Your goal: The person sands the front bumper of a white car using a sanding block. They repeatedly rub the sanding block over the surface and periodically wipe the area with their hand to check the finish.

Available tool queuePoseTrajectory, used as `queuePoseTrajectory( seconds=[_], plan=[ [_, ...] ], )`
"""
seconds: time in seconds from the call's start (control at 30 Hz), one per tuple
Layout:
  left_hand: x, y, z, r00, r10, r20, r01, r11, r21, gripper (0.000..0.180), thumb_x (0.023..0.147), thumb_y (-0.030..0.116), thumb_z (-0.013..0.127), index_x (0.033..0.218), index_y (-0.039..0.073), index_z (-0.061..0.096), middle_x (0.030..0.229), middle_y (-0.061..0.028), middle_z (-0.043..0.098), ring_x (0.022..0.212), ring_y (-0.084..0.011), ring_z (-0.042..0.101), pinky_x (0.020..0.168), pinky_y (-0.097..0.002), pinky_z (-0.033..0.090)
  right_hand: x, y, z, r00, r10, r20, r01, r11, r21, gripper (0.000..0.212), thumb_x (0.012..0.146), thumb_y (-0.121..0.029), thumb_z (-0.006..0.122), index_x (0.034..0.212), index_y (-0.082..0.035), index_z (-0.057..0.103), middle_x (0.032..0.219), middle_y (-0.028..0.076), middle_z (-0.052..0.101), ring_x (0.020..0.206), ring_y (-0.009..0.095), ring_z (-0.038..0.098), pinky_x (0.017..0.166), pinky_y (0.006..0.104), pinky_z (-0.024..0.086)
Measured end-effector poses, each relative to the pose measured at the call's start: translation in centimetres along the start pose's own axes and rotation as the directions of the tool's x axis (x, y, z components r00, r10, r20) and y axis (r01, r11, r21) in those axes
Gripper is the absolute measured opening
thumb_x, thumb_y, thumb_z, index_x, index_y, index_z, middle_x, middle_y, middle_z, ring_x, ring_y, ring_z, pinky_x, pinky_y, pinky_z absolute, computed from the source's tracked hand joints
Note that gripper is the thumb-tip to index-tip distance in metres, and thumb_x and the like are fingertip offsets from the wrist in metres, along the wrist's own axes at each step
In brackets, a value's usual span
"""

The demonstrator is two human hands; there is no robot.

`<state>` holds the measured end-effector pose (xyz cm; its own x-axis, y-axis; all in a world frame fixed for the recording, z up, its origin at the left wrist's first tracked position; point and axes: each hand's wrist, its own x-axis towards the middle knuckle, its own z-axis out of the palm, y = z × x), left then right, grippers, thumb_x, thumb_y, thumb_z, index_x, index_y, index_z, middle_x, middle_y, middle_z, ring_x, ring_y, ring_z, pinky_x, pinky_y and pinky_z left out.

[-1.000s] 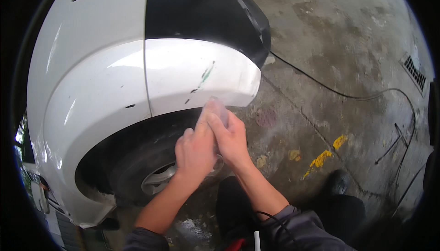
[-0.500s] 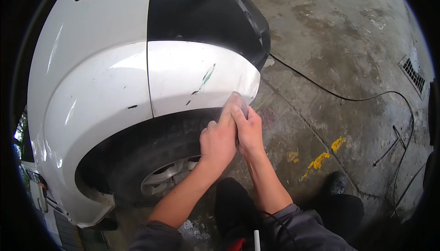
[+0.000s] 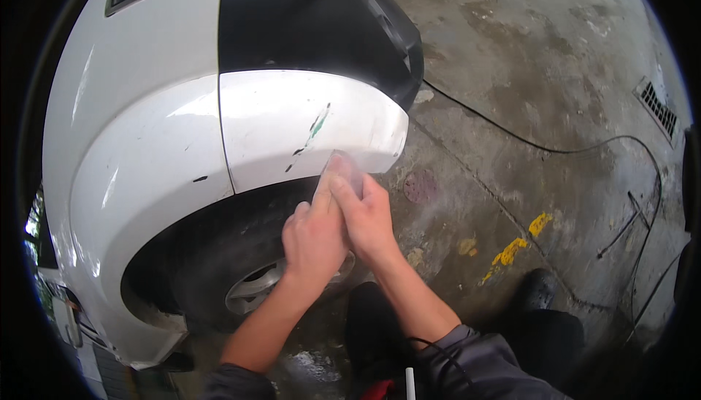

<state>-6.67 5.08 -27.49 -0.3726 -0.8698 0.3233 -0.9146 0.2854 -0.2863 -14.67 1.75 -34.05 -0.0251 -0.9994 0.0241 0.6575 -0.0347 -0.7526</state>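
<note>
**Two hands press a small sheet to a scuffed bumper**

At the centre of the frame, the left hand [image 3: 314, 235] and right hand [image 3: 367, 217] lie side by side, fingers closed together on a small pale sheet [image 3: 343, 168] — probably sandpaper, though its surface is blurred. The sheet rests against the lower edge of the white bumper [image 3: 292, 126], just right of a green-and-dark scratch [image 3: 314, 130]. Below the hands sits the tyre [image 3: 219, 268] in its wheel arch. A black cable [image 3: 555, 150] crosses the stained concrete floor [image 3: 526, 71] at right — yellow paint marks [image 3: 511, 250] lie lower right.
</note>
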Motion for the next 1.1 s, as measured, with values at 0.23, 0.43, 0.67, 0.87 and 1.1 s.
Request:
queuePoseTrajectory(
  seconds=[0.23,0.43,0.67,0.87,1.1],
  plan=[
    [1.9,1.5,1.3,0.996,0.032,0.088,-0.032,0.999,0.008,0.055,0.083,0.01,0.067,0.136,-0.001,0.06,0.157,-0.0027,0.052,0.069,-0.0325,0.064,0.064,-0.0456,0.059,1.3,0.9,-1.5,0.988,0.013,-0.157,0.019,0.98,0.198,0.031,0.103,-0.019,0.064,0.121,0.007,0.067,0.106,0.009,0.072,0.097,0.014,0.064,0.086,0.0319,0.054],
    [1.9,1.7,2.6,0.994,0.043,0.098,-0.057,0.989,0.135,0.051,0.082,0.01,0.067,0.131,-0.002,0.061,0.156,-0.0016,0.053,0.068,-0.0311,0.064,0.062,-0.0431,0.058,1.6,0.7,-1.9,0.994,0.086,-0.073,-0.053,0.924,0.378,0.027,0.104,-0.018,0.062,0.116,0.006,0.067,0.105,0.008,0.071,0.096,0.012,0.063,0.085,0.0298,0.054],
    [0.4,-0.2,0.6,1.0,0.004,-0.018,-0.002,0.998,0.065,0.046,0.089,0.015,0.065,0.135,0.009,0.067,0.154,0.0029,0.056,0.062,-0.0243,0.062,0.061,-0.0367,0.06,0.7,2.1,-0.1,0.998,-0.034,-0.045,0.037,0.998,0.052,0.031,0.103,-0.018,0.064,0.121,0.007,0.066,0.11,0.008,0.072,0.098,0.017,0.064,0.09,0.035,0.054],
    [2.0,1.0,3.1,0.996,0.091,-0.014,-0.09,0.992,0.084,0.05,0.085,0.012,0.066,0.134,0.01,0.067,0.149,0.0027,0.06,0.06,-0.0239,0.061,0.059,-0.0367,0.059,1.4,0.9,-2.1,0.984,0.097,-0.152,-0.048,0.953,0.299,0.03,0.104,-0.018,0.064,0.12,0.007,0.064,0.11,0.008,0.07,0.098,0.014,0.064,0.087,0.0323,0.054],
    [2.3,1.4,3.4,0.989,0.089,0.12,-0.105,0.986,0.13,0.058,0.078,0.008,0.069,0.135,0.001,0.063,0.156,-0.0018,0.052,0.069,-0.0304,0.064,0.064,-0.0422,0.058,1.9,0.9,-3.0,0.989,0.14,-0.053,-0.111,0.922,0.371,0.03,0.104,-0.017,0.063,0.121,0.007,0.065,0.109,0.01,0.071,0.098,0.014,0.063,0.087,0.0313,0.054]
  ],
)
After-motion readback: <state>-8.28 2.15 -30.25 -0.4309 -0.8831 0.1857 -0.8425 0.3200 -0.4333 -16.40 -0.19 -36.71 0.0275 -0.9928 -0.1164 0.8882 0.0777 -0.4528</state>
